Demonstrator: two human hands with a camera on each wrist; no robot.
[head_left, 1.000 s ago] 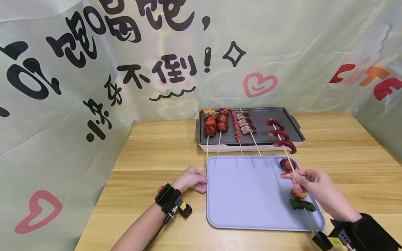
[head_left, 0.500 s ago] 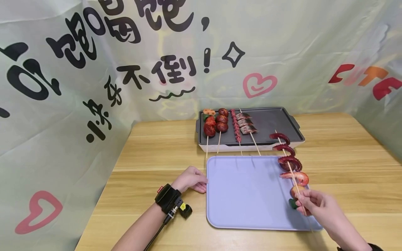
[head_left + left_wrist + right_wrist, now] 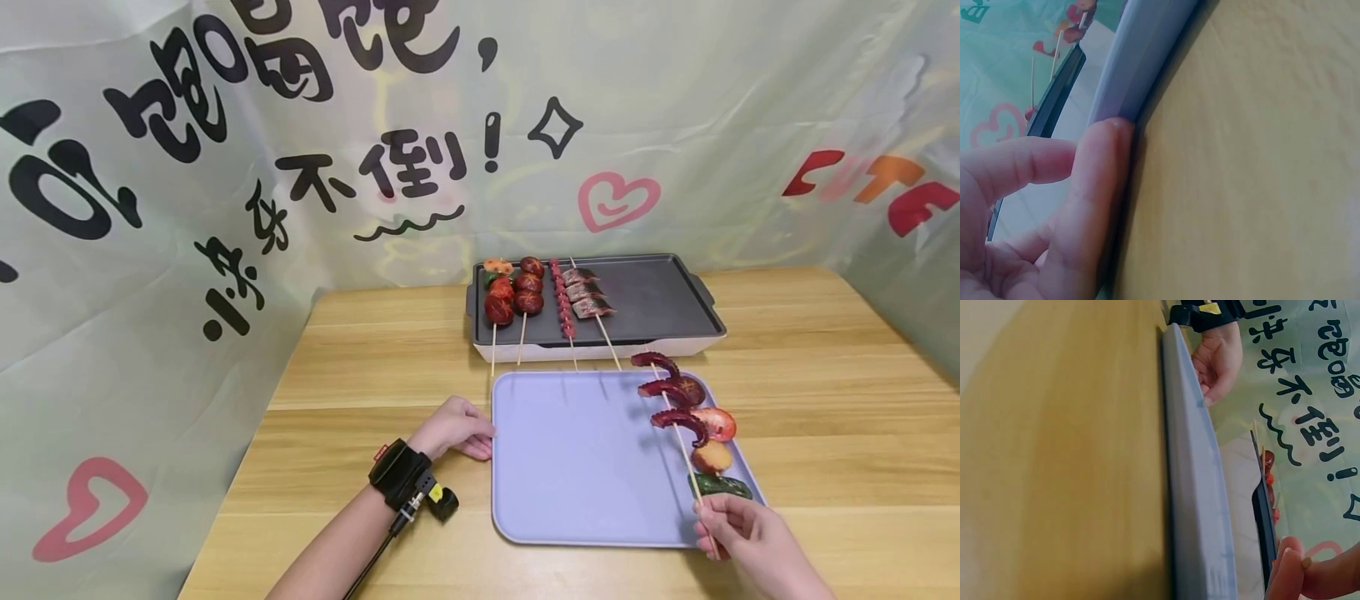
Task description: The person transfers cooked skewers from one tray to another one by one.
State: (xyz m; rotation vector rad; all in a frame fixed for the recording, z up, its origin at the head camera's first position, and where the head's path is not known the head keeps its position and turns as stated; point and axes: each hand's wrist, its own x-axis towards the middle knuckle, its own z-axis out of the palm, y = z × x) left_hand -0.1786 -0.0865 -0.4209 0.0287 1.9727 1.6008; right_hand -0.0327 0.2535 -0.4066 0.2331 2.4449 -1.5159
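Note:
My right hand (image 3: 738, 533) pinches the stick of an octopus-tentacle skewer (image 3: 678, 421) near its lower end. Three dark red curled tentacle pieces are threaded on it, over the right part of the lilac tray (image 3: 592, 458). In the right wrist view, the thumb and fingertips (image 3: 1288, 565) close round the stick's end. Another skewer lies along the tray's right edge, with a mushroom (image 3: 692, 391), a shrimp (image 3: 718, 423), a round golden piece (image 3: 711, 457) and a green pepper (image 3: 722, 486). My left hand (image 3: 457, 429) holds the tray's left rim between thumb and finger.
Behind the tray stands a dark grill pan (image 3: 652, 292) with a white base. On its left half lie mushroom skewers (image 3: 528, 287), a thin pink skewer (image 3: 561, 300) and a fish skewer (image 3: 587, 292), their sticks jutting forward. A printed cloth (image 3: 720, 117) hangs behind the wooden table (image 3: 375, 350).
My right hand has come toward the table's front edge, drawing the octopus skewer from over the grill pan to over the tray. My left hand has stayed at the tray's rim.

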